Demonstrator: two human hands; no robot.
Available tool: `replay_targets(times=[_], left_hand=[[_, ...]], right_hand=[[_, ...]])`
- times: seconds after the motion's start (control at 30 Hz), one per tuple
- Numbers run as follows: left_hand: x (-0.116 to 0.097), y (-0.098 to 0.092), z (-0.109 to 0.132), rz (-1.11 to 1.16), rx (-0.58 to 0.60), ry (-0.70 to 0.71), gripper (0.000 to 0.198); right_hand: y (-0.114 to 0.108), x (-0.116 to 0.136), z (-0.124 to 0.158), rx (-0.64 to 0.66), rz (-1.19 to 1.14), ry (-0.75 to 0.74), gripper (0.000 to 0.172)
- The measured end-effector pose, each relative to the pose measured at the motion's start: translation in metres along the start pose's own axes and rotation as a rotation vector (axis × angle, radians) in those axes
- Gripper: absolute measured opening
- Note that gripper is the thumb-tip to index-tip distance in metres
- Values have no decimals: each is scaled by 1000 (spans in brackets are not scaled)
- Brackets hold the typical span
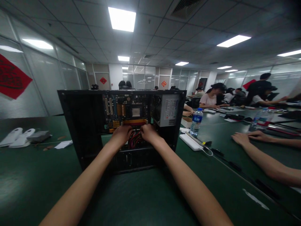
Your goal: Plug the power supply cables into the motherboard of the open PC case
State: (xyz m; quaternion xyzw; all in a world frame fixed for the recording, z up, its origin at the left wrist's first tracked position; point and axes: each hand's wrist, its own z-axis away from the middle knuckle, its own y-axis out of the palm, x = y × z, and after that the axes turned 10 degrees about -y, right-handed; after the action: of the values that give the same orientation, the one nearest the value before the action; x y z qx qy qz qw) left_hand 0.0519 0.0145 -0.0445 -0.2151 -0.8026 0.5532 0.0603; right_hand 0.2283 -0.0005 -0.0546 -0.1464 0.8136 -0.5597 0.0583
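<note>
An open black computer case (150,160) stands on the green table in front of me, its inside facing me. Inside it is a motherboard (141,103) with a square silver processor socket. Below that runs an orange and red strip of memory slots (135,121). My left hand (122,133) is at the strip's left end, fingers curled in. At its right end my right hand (149,132) is curled too, slightly blurred. What the fingertips hold, if anything, is hidden. Between the hands hangs a bundle of coloured cables (134,139). A power supply (168,110) sits upper right.
A water bottle (196,122) and a white power strip (191,142) lie right of the case. Another person's hands (249,138) rest on the table further right. On the left are white objects (20,137) and a grey block (39,137). More people sit behind.
</note>
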Motion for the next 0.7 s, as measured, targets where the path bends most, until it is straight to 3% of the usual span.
replay_targets(times=[0.3, 0.7], left_hand=[[-1, 0, -9, -78, 41, 50, 29], [6, 14, -18, -73, -34, 107, 29]], right_hand=[[-3, 2, 2, 12, 1, 8, 28], [-2, 1, 0, 4, -8, -5, 28]])
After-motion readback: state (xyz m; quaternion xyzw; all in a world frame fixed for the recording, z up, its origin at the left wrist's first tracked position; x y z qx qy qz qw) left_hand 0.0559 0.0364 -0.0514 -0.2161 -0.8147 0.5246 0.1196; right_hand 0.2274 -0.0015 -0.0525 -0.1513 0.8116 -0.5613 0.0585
